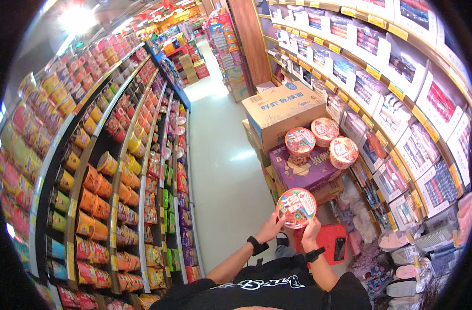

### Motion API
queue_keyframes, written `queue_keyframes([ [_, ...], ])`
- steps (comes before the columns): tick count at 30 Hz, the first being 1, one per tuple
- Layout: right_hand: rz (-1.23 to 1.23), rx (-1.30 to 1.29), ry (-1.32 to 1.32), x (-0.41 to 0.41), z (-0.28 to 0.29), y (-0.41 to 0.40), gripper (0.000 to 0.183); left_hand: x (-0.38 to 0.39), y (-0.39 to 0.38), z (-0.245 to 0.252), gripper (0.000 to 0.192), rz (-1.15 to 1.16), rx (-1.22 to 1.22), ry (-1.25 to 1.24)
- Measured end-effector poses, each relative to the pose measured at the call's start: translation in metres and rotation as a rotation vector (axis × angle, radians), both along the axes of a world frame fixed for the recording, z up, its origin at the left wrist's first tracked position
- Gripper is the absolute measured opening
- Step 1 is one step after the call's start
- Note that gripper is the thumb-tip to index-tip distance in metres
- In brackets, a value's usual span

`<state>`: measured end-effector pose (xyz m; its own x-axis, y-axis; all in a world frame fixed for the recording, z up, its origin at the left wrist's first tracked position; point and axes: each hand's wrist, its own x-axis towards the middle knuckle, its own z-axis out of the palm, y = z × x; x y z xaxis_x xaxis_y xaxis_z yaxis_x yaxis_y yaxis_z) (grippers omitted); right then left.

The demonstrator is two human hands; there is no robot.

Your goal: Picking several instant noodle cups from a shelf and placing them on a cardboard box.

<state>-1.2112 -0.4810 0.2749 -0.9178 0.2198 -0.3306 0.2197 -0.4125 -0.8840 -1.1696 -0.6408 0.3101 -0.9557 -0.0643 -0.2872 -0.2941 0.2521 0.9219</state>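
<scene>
Between my two hands is a round instant-noodle tub point(297, 208) with a red and white printed lid, its top facing up towards me. My left hand point(271, 228) grips its left rim, and my right hand point(311, 228) grips the lower right side. Just beyond it, a purple carton point(286, 170) carries more tubs: one with a patterned lid point(300, 141), one behind it point(324, 130), and one at the right edge point(343, 152). What lies beneath the held tub is hidden by it.
A large brown cardboard box point(284, 106) stands behind the purple carton. Left of the aisle floor point(224, 170) runs a long shelf point(115, 193) of noodle cups and packets. Boxed textiles fill the right shelf point(375, 73). A red plastic stool point(325, 244) with a phone point(339, 248) stands near my right arm.
</scene>
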Motion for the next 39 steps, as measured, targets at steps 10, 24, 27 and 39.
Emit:
queue_keyframes([
  [10, -0.030, -0.042, -0.063, -0.141, 0.021, 0.012, 0.017, -0.173, -0.002, 0.009, 0.025, -0.063, 0.123, 0.126],
  [24, -0.130, -0.038, -0.067, -0.168, -0.006, 0.009, 0.024, -0.182, -0.003, -0.019, 0.033, -0.159, 0.346, -0.092],
  [27, -0.103, -0.014, 0.052, -0.169, -0.011, 0.004, 0.018, -0.152, -0.030, -0.029, 0.034, 0.014, 0.505, -0.142],
  [39, -0.122, 0.037, 0.080, -0.145, -0.006, -0.026, 0.032, 0.016, -0.090, -0.080, 0.028, 0.456, 0.373, -0.347],
])
